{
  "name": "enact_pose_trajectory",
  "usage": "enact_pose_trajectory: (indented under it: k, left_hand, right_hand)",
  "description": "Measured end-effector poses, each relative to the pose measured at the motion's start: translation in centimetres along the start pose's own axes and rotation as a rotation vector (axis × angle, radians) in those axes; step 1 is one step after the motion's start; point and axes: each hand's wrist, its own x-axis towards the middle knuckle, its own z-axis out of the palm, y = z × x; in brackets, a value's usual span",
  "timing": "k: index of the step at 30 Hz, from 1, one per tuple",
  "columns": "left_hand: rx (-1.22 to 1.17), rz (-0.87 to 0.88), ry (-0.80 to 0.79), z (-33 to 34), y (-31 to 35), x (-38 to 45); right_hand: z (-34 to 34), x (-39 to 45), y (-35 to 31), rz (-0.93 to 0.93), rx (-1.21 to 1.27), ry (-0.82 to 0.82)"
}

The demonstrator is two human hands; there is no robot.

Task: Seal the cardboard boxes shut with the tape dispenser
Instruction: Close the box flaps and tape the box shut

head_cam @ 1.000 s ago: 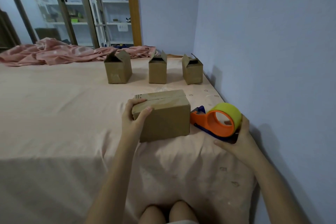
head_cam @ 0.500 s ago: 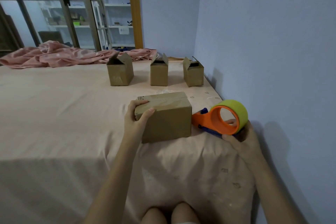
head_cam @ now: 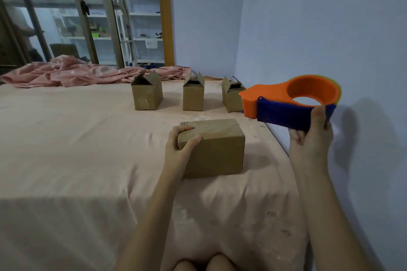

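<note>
A closed cardboard box (head_cam: pixel 217 152) lies on the pink bed sheet (head_cam: pixel 77 149) in front of me. My left hand (head_cam: pixel 178 149) grips its left end, thumb on the front face and fingers over the top. My right hand (head_cam: pixel 312 136) holds the orange and blue tape dispenser (head_cam: pixel 286 103) in the air, up and to the right of the box, near the wall. A yellow-green tape roll shows at its far rim. Three small boxes stand in a row further back, their flaps up: left (head_cam: pixel 146 92), middle (head_cam: pixel 193 93), right (head_cam: pixel 232 94).
A pale blue wall (head_cam: pixel 330 28) runs along the bed's right edge. A crumpled pink blanket (head_cam: pixel 72 71) lies at the far side. Behind it are glass doors and shelves. My knees (head_cam: pixel 204 264) show at the bottom.
My right hand has lifted the tape dispenser off the bed and raised it beside the wall. My left hand keeps its hold on the near box.
</note>
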Motion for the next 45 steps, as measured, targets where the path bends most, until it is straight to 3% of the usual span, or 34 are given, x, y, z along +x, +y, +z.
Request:
enact_pose_trajectory:
  k: [7, 11, 17, 20, 26, 31, 39, 45]
  left_hand:
    - [0.026, -0.001, -0.011, 1.7, 0.1, -0.1]
    - [0.082, 0.013, -0.025, 2.3, 0.2, -0.1]
    - [0.150, 0.085, 0.041, 2.7, 1.0, -0.1]
    - [0.165, 0.100, 0.068, 3.0, 1.2, -0.1]
    - [0.235, 0.071, 0.051, 2.7, 1.4, 0.6]
    - [0.294, -0.036, 0.049, 2.6, 2.9, 1.7]
    - [0.215, 0.018, 0.339, 3.2, 5.5, 2.2]
    - [0.215, -0.180, 0.276, 4.5, 6.8, 2.9]
  right_hand:
    - [4.1, 1.1, -0.8, 0.068, 0.243, 0.024]
    - [5.6, 1.6, -0.6, 0.253, 0.484, -0.049]
    - [8.2, 1.8, 0.2, 0.470, 0.397, -0.112]
    - [9.2, 1.5, 0.8, 0.493, 0.356, -0.185]
    - [10.0, 0.9, 4.2, 0.567, 0.229, -0.045]
    - [9.9, 1.1, 5.8, 0.512, 0.177, 0.020]
    - [9.5, 1.7, 6.0, 0.496, 0.200, 0.091]
    - [9.6, 1.7, 6.5, 0.475, 0.176, 0.108]
